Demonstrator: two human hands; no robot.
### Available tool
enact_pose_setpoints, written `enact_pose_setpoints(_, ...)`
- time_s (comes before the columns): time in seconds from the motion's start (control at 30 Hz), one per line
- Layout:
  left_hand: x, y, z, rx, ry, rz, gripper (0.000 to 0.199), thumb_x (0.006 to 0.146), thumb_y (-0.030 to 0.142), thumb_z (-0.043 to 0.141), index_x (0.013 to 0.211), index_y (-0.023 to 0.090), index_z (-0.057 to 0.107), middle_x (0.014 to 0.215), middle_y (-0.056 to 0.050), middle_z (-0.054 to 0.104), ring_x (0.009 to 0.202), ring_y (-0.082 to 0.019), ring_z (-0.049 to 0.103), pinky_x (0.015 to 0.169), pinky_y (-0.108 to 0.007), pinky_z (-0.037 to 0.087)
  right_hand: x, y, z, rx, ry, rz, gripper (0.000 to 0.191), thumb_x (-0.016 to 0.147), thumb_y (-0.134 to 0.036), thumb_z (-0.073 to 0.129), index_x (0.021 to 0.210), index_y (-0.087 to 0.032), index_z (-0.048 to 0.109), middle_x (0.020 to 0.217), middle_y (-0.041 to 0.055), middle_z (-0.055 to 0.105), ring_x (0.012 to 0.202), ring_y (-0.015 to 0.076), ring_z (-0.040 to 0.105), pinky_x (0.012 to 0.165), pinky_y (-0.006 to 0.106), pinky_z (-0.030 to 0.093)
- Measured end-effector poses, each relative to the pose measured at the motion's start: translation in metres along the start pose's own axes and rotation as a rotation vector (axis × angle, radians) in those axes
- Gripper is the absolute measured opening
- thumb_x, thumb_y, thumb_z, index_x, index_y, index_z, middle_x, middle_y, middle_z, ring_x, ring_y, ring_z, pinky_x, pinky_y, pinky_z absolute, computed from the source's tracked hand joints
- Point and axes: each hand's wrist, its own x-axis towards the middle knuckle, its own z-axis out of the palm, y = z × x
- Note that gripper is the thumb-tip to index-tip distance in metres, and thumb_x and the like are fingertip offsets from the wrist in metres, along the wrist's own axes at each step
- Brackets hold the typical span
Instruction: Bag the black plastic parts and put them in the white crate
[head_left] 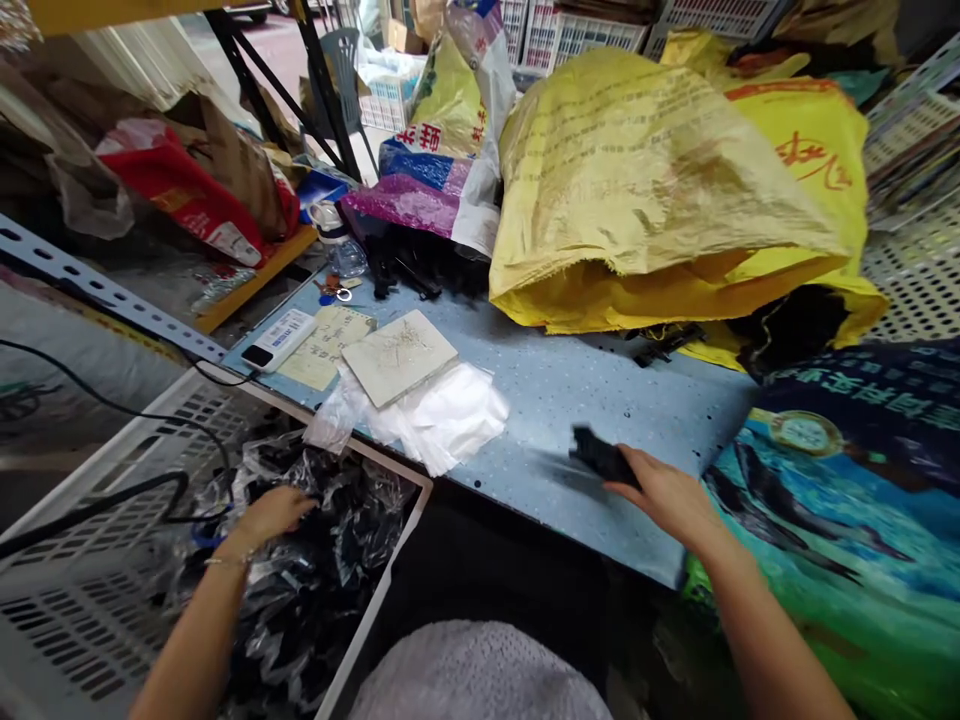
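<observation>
Head view: what's your right hand (667, 497) holding?

A black piece (601, 456), gripped in your fingers over the blue table (637, 400).

Left hand (274, 515)?

Touching clear-bagged black goods (315, 570) in the white crate (112, 610); can't tell its grip.

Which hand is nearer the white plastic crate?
Left. The left hand is inside the crate, on clear plastic bags; the right hand is farther off to the crate's right, at the blue table's edge, holding a blurred black item.
</observation>
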Motion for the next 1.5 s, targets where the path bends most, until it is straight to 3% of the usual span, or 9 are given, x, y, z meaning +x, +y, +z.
enact_pose_setpoints(0.1,0.008,0.106,0.033,-0.197,-0.106,0.333,0.036,0.090,0.047,0.050,0.078,0.019,0.071,0.074,-0.003,0.070,0.066,-0.018,0.065,0.064,-0.026,0.050,0.021,-0.045,0.007,0.366,-0.003,0.143,0.053,0.087,-0.057,0.053,0.127,-0.022,0.055,0.104,0.0096,0.072,0.084,0.0301,0.067,0.073,0.040,0.051)
enact_pose_setpoints(0.2,0.019,0.204,0.070,-0.177,0.189,0.666,0.022,0.091,0.032,0.054,0.096,0.017,0.070,0.104,-0.011,0.068,0.096,-0.023,0.062,0.089,-0.035,0.049,0.044,-0.090,0.020,0.744,0.152,0.164,0.052,0.082,-0.056,0.062,0.120,-0.022,0.057,0.104,0.0075,0.070,0.091,0.0278,0.064,0.080,0.038,0.049)
enact_pose_setpoints(0.3,0.041,0.249,0.089,-0.118,0.248,0.720,0.008,0.086,0.020,0.062,0.084,0.015,0.068,0.099,-0.012,0.065,0.094,-0.023,0.060,0.085,-0.036,0.049,0.056,-0.115,0.027,1.135,0.172,0.211,0.047,0.076,-0.052,0.071,0.111,-0.022,0.061,0.099,0.0058,0.070,0.089,0.0258,0.063,0.081,0.038,0.049)
enact_pose_setpoints(0.57,0.084,0.225,0.062,-0.570,-0.167,0.428,0.022,0.079,0.033,0.063,0.069,0.013,0.067,0.060,0.001,0.059,0.055,-0.012,0.052,0.052,-0.022,0.038,0.083,-0.169,0.018,2.006,-0.200,0.112,0.042,0.082,-0.053,0.065,0.109,-0.021,0.063,0.123,0.0119,0.066,0.110,0.0297,0.065,0.093,0.046,0.051)
enact_pose_setpoints(0.83,0.075,0.218,0.039,-0.050,0.260,0.723,0.032,0.080,0.000,0.042,0.092,0.012,0.069,0.104,-0.013,0.069,0.103,-0.024,0.063,0.095,-0.042,0.048,0.093,-0.175,0.048,1.428,0.020,0.190,0.045,0.076,-0.047,0.073,0.113,-0.024,0.059,0.107,0.0044,0.068,0.099,0.0251,0.064,0.087,0.040,0.049)
enact_pose_setpoints(1.07,0.075,0.205,0.036,-0.051,0.217,0.872,0.064,0.081,-0.002,0.042,0.143,0.014,0.043,0.147,-0.013,0.046,0.137,-0.023,0.044,0.114,-0.041,0.039,0.071,-0.167,0.033,0.869,-0.084,0.141,0.060,0.068,-0.053,0.078,0.118,-0.027,0.058,0.089,0.0053,0.068,0.087,0.0300,0.064,0.077,0.038,0.046)
enact_pose_setpoints(1.2,0.033,0.205,0.052,-0.018,0.193,1.107,0.074,0.086,-0.003,0.035,0.153,0.024,0.022,0.152,-0.012,0.041,0.139,-0.023,0.043,0.110,-0.043,0.044,0.080,-0.178,0.035,1.342,-0.187,0.197,0.072,0.067,-0.042,0.078,0.131,-0.029,0.048,0.099,0.0035,0.068,0.088,0.0255,0.065,0.079,0.038,0.050)
enact_pose_setpoints(1.33,-0.006,0.202,0.066,-0.151,0.121,1.201,0.076,0.088,0.000,0.037,0.155,0.028,0.015,0.151,-0.011,0.041,0.138,-0.021,0.043,0.109,-0.041,0.045,0.070,-0.187,0.036,1.927,-0.430,0.107,0.046,0.075,-0.035,0.072,0.117,-0.028,0.056,0.105,0.0019,0.067,0.094,0.0216,0.066,0.089,0.040,0.052)
enact_pose_setpoints(1.5,-0.028,0.194,0.058,-0.228,0.158,1.036,0.073,0.084,0.019,0.061,0.150,0.022,0.030,0.150,-0.015,0.040,0.137,-0.026,0.043,0.113,-0.041,0.042,0.030,-0.219,0.032,1.750,-0.210,0.044,0.054,0.077,-0.030,0.076,0.126,-0.030,0.055,0.127,0.0035,0.061,0.120,0.0235,0.057,0.107,0.043,0.042)
